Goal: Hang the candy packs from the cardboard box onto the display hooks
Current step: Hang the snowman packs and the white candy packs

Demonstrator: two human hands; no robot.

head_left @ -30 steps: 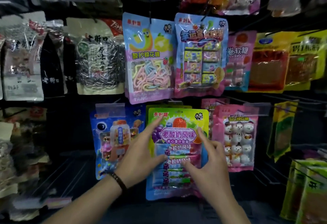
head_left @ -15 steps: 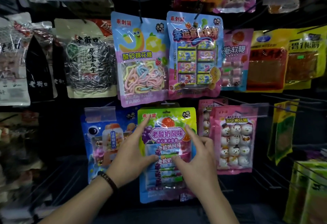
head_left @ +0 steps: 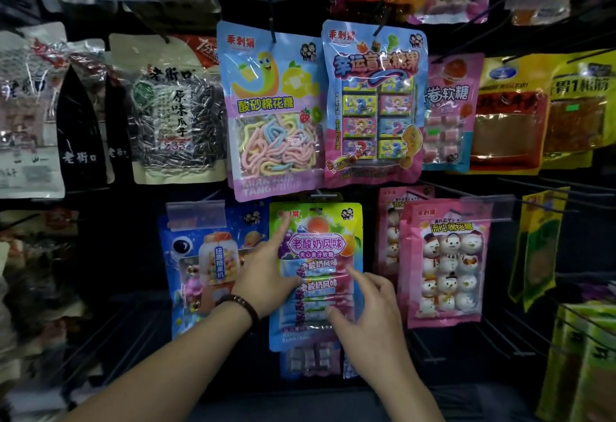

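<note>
A green and blue candy pack (head_left: 316, 245) hangs on a display hook (head_left: 316, 195) in the lower row, in front of another pack whose bottom shows beneath it. My left hand (head_left: 263, 281) holds its left edge, thumb across the front and index finger pointing up along the top left corner. Against the pack's lower right front rests my right hand (head_left: 370, 315), index finger stretched out and fingers apart, gripping nothing. The cardboard box is out of view.
Packs crowd the neighbouring hooks: a blue space-themed pack (head_left: 213, 265) at left, pink snowman marshmallow packs (head_left: 446, 261) at right, a marshmallow rope pack (head_left: 271, 111) and a blue box-candy pack (head_left: 375, 104) above. Bare hooks (head_left: 546, 208) jut out at right beside yellow-green packs (head_left: 536, 248).
My right index finger has slid down from the pack's label to its middle. My left hand keeps its hold. The view has shifted slightly to the right.
</note>
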